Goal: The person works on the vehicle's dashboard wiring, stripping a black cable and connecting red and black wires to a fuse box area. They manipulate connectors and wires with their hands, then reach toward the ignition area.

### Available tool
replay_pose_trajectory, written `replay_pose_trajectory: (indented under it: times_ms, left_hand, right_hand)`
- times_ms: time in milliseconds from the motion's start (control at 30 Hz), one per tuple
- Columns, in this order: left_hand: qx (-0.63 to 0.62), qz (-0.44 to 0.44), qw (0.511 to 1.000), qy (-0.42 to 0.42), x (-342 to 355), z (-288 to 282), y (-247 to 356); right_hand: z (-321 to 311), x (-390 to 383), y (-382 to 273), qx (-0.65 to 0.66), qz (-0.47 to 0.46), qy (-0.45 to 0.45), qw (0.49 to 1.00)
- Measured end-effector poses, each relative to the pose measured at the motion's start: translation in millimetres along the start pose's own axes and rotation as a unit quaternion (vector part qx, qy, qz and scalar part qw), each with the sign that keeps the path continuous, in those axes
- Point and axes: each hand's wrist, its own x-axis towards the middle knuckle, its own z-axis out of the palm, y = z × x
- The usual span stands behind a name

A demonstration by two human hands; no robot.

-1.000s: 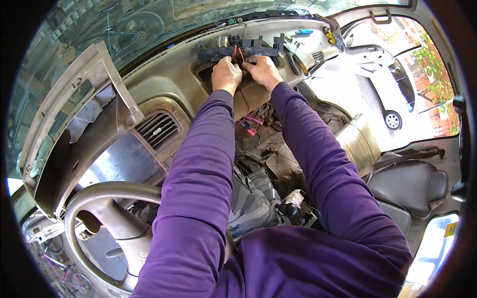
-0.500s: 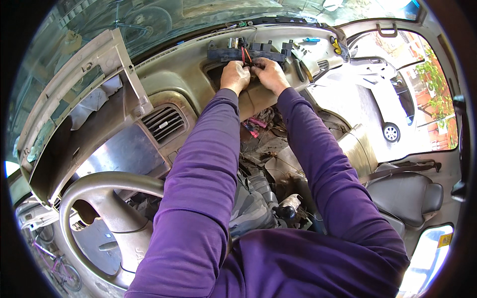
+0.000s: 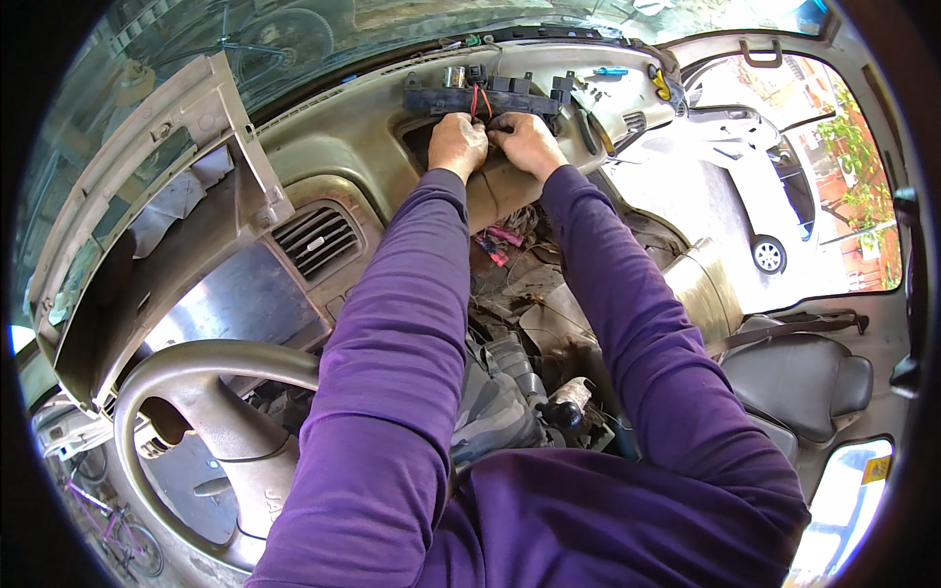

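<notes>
Right up over the dashboard here: left hand and right hand side by side, fingers curled inward, tips hidden, cannot tell whether apart or clamped on anything. Just above, red and orange wires against the black electrical block, lower ends lost behind knuckles.
</notes>
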Motion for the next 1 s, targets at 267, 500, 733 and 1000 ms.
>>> replay_pose_trajectory:
  times_ms: [267, 500, 733, 1000]
  left_hand:
    - [-0.066, -0.005, 0.998, -0.005, 8.4, 4.3, -9.8]
    - [-0.124, 0.007, 0.99, -0.06, 9.5, 1.9, -10.0]
    - [-0.024, 0.04, 0.998, -0.03, 13.8, 8.5, -14.5]
    - [0.008, -0.062, 0.998, 0.019, 1.0, -0.9, 5.4]
  right_hand:
    - [-4.9, -1.3, -7.8, 0.076, 0.042, -0.008, 0.996]
    - [-8.4, -1.0, -3.6, 0.153, 0.045, 0.008, 0.987]
    - [3.1, 4.8, 1.8, 0.112, 0.014, 0.077, 0.991]
    - [-1.6, -0.2, -7.8, 0.03, 0.042, 0.029, 0.998]
